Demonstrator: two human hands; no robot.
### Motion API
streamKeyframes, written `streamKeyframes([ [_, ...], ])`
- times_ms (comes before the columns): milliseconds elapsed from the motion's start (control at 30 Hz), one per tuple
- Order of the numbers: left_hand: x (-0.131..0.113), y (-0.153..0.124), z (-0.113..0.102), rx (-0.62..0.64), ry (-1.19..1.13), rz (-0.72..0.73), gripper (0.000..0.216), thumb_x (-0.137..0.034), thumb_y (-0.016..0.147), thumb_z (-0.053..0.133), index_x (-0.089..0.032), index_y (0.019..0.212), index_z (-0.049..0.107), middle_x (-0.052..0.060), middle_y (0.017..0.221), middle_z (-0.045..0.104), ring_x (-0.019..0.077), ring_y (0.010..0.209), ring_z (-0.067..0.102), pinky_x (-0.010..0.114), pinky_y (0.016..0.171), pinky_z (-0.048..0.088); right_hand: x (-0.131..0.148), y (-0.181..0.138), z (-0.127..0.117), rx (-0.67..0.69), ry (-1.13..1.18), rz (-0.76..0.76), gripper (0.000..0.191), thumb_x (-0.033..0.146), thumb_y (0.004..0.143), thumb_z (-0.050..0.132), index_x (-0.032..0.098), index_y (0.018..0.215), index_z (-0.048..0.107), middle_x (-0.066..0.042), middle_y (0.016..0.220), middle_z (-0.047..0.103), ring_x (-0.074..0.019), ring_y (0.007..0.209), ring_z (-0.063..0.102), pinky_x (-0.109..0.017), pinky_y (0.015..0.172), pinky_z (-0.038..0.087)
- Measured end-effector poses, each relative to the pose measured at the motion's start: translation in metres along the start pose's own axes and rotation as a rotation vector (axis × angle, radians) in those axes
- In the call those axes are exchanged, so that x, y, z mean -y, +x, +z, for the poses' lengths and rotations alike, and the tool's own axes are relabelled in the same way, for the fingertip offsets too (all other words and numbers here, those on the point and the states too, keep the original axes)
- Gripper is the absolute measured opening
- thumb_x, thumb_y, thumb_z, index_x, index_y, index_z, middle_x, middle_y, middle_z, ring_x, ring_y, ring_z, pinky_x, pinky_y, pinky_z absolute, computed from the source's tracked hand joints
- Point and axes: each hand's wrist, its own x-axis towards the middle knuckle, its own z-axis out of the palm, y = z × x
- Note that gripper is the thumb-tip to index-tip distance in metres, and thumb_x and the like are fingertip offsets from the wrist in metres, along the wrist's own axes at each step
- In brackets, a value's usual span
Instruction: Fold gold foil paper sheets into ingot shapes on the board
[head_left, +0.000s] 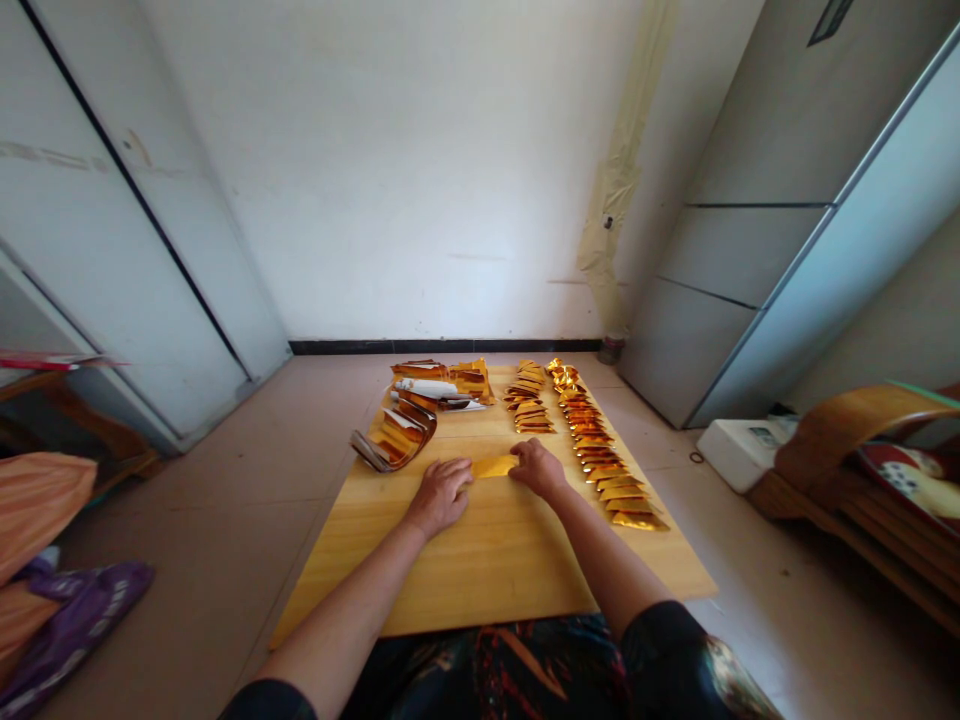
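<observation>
A narrow strip of gold foil paper (pixel 493 467) lies on the wooden board (pixel 450 570) between my two hands. My left hand (pixel 441 496) has its fingers closed together at the strip's left end. At the other end, the curled fingers of my right hand (pixel 537 467) grip the strip. Right of that hand, a long row of folded gold foil pieces (pixel 600 455) overlaps along the board's edge. A shorter stack of folded foil (pixel 527 395) sits just beyond my hands. Loose curled foil sheets (pixel 401 430) lie at the far left.
A bundle of foil sheets with a white roll (pixel 427 388) rests on the board's far left. Beyond stands a white wall (pixel 420 180). A grey refrigerator (pixel 720 250), a white box (pixel 739 450) and a wooden seat (pixel 840 500) are to the right. Bags (pixel 82 610) lie left.
</observation>
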Motion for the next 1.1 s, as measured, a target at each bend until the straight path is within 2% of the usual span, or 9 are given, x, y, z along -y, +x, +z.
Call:
streamKeyframes([
  [233, 0.009, -0.001, 0.008, -0.169, -0.065, 0.073, 0.046, -0.006, 0.063, 0.048, -0.018, 0.105, 0.061, 0.009, 0.121, 0.060, 0.0228, 0.114, 0.053, 0.041, 0.101, 0.041, -0.001, -0.009, 0.011, -0.196, 0.124, -0.098, 0.010, 0.021, 0.074, 0.057, 0.022, 0.083, 0.060, 0.001, 0.089, 0.058, -0.0104, 0.069, 0.053, -0.020, 0.057, 0.032],
  [433, 0.008, -0.002, 0.008, -0.197, -0.094, 0.078, 0.046, -0.006, 0.063, 0.047, -0.019, 0.106, 0.058, 0.009, 0.112, 0.063, 0.0232, 0.109, 0.055, 0.043, 0.099, 0.042, -0.001, -0.017, 0.010, -0.197, 0.208, -0.223, 0.009, 0.013, 0.070, 0.052, 0.021, 0.069, 0.056, 0.002, 0.081, 0.056, -0.0102, 0.067, 0.051, -0.019, 0.057, 0.033],
  [700, 0.006, -0.003, 0.006, -0.178, -0.134, 0.088, 0.053, -0.005, 0.064, 0.047, -0.017, 0.116, 0.052, 0.008, 0.107, 0.065, 0.0216, 0.103, 0.057, 0.041, 0.096, 0.044, 0.000, -0.025, 0.015, -0.216, 0.144, -0.305, 0.016, 0.010, 0.071, 0.049, 0.021, 0.070, 0.059, 0.000, 0.081, 0.059, -0.0113, 0.071, 0.054, -0.019, 0.060, 0.035],
  [967, 0.004, -0.001, 0.004, -0.134, -0.049, 0.170, 0.041, -0.007, 0.066, 0.050, -0.020, 0.102, 0.064, 0.007, 0.107, 0.064, 0.0217, 0.104, 0.054, 0.041, 0.095, 0.043, 0.001, -0.030, 0.011, -0.162, 0.081, -0.351, 0.015, 0.013, 0.073, 0.052, 0.022, 0.077, 0.064, -0.001, 0.087, 0.061, -0.0118, 0.075, 0.057, -0.019, 0.065, 0.039],
  [1100, 0.000, -0.002, 0.001, -0.130, -0.020, 0.188, 0.034, -0.007, 0.067, 0.050, -0.020, 0.094, 0.067, 0.007, 0.104, 0.064, 0.0216, 0.101, 0.054, 0.040, 0.091, 0.045, 0.002, -0.033, 0.008, -0.137, 0.089, -0.366, 0.009, 0.023, 0.075, 0.058, 0.021, 0.080, 0.065, -0.002, 0.094, 0.062, -0.0124, 0.079, 0.058, -0.020, 0.068, 0.041],
])
